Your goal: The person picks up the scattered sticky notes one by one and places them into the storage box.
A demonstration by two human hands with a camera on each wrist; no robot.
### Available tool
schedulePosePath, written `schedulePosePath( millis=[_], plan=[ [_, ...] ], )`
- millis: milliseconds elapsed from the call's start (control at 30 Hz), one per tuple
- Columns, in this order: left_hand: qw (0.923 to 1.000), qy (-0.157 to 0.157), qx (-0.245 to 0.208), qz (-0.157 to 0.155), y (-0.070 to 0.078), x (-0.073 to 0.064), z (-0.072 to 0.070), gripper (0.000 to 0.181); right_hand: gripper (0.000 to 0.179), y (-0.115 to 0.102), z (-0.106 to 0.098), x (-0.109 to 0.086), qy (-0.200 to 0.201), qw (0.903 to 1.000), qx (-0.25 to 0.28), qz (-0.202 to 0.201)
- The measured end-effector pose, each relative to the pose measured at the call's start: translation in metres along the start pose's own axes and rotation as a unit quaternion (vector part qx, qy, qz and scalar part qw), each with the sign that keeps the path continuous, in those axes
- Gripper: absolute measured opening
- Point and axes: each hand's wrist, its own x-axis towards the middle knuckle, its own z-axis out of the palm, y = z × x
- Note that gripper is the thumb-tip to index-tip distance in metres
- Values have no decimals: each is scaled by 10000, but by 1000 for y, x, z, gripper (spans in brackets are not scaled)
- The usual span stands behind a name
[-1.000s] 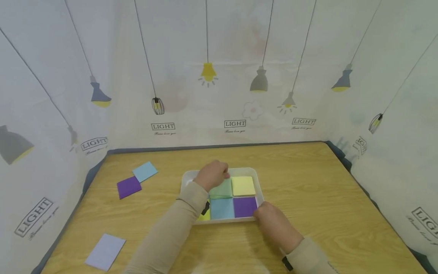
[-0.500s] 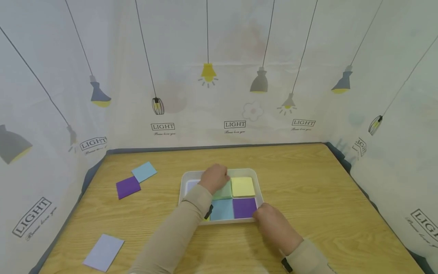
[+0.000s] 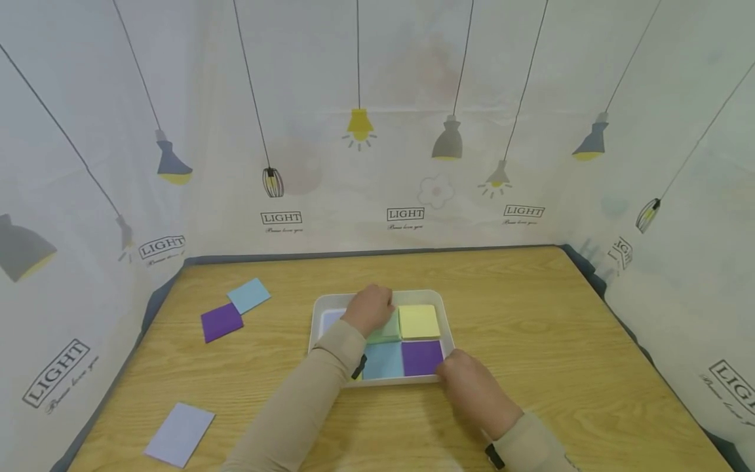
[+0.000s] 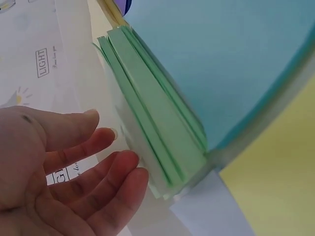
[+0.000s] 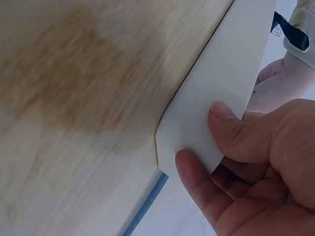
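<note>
A white tray on the table holds square sticky-note pads in two rows. My left hand is over the back row, at the green sticky notes. In the left wrist view its loosely bent fingers lie beside the upright edges of the green stack, thumb apart from them; whether a fingertip touches is unclear. My right hand grips the tray's near right corner, thumb and finger on the outer wall. Also in the tray are pale yellow, purple, blue and partly hidden lavender notes.
Left of the tray, a light blue note meets a purple note. A lavender note lies near the front left. Behind the wooden table hangs a lamp-print curtain.
My left hand has shifted slightly right and nearer within the tray, uncovering some lavender notes; over the last half second it barely moves. The right hand keeps its hold on the tray corner.
</note>
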Motion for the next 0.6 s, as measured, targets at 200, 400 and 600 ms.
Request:
schedulePosePath(
  millis=[200, 400, 600],
  plan=[
    [9996, -100, -234, 109, -3, -5, -3, 16, 17, -1, 1, 1, -76, 10000, -31, 22],
    [9989, -143, -403, 187, -9, -16, -10, 21, 19, -2, 0, 1, -101, 9999, -85, 21],
    [9987, -50, -464, 220, -14, -30, -21, 22, 19, -3, 1, 3, -104, 9999, -99, 23]
  ],
)
